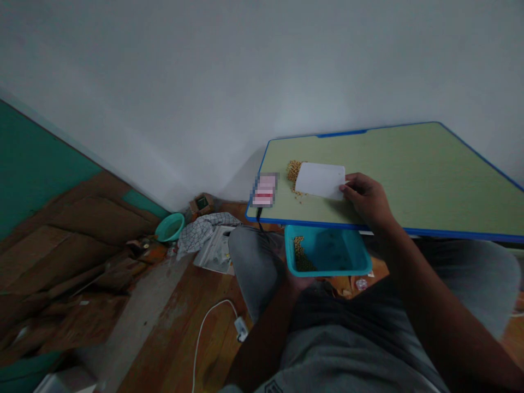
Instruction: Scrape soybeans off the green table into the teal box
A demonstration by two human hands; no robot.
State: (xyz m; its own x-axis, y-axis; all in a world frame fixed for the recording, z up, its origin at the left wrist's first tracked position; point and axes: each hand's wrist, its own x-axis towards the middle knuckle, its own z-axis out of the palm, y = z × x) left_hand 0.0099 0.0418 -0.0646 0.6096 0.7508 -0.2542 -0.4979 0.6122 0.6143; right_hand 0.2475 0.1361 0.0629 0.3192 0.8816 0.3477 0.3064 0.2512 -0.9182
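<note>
My right hand (pixel 368 199) pinches the right edge of a white card (pixel 321 180) lying on the green table (pixel 409 174). The card's left edge touches a small pile of tan beans (pixel 293 172) near the table's front left part. My left hand (pixel 301 281) is mostly hidden under a teal rectangular tray (pixel 327 252), which it holds just below the table's front edge. Some beans (pixel 301 255) lie in the tray's left end.
A blurred-out flat object (pixel 265 189) sits at the table's left corner. On the wooden floor at left lie a teal bowl (pixel 170 226), a checked cloth (pixel 202 229), papers, flattened cardboard (pixel 69 245) and a white cable with plug (pixel 239 326).
</note>
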